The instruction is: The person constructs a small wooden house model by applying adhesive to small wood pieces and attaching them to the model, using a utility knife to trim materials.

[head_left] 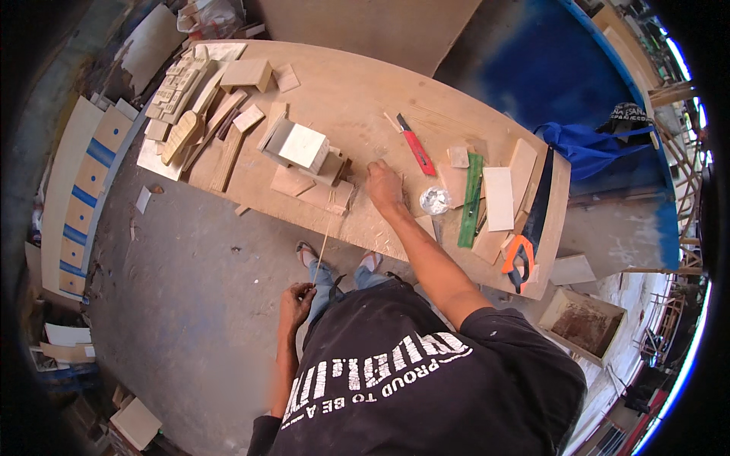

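Observation:
A thin wooden stick (325,242) is held upright in my left hand (298,300), low beside my leg, its top reaching toward the workbench (365,83). My right hand (384,182) is on the bench with curled fingers; what they hold, if anything, is too small to tell. Just left of it stands a small pale wooden box-like assembly (303,148) on thin boards (293,182). Right of it lie a red utility knife (416,144), a crumpled silvery round item (434,200) and a green translucent strip (471,201).
Wood pieces (175,95) pile at the bench's left end. An orange-handled saw (518,262) and loose boards (499,197) lie at the right. Beyond are a blue bag (585,148) and a blue-painted surface (532,53). A blue-striped panel (91,190) stands left, an open box (582,323) lower right.

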Available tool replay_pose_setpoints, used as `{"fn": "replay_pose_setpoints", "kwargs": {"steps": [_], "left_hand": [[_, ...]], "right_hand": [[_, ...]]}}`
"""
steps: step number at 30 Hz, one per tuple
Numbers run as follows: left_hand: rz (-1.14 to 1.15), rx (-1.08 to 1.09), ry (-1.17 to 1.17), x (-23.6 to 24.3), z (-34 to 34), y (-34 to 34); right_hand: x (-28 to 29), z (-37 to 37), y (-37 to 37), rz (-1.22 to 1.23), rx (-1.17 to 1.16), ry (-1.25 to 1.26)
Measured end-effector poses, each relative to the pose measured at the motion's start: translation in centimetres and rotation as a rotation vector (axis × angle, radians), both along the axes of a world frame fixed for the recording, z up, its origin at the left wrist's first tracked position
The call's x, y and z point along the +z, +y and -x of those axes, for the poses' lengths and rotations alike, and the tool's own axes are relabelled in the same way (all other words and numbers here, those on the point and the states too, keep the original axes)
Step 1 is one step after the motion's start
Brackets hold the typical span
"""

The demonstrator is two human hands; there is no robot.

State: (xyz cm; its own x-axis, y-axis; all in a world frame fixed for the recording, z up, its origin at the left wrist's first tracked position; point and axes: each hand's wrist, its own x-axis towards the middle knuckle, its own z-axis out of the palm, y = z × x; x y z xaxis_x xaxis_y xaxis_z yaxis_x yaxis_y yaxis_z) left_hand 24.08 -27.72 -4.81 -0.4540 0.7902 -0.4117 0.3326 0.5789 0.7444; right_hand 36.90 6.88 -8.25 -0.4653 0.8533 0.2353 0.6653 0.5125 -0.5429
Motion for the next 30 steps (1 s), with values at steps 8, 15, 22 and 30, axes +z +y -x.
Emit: {"fn": "replay_pose_setpoints", "kwargs": {"steps": [8,15,22,30], "left_hand": [[0.010,0.004,-0.053,2.8,-0.4,0.3],[-0.008,-0.105,-0.097,3.4,-0.1,3.3],[-0.165,-0.144,-0.154,3.6,-0.7,7.3],[-0.241,-0.198,-0.210,7.5,-2.0,12.1]], "right_hand": [[1.0,-0.2,-0.6,0.110,-0.122,-0.134],[2.4,-3.0,-2.1,0.057,-0.073,0.109],[4.0,-5.0,-7.1,0.682,-0.063,0.446],[8.1,-2.2,-10.3,1.064,0.048,0.949]]}}
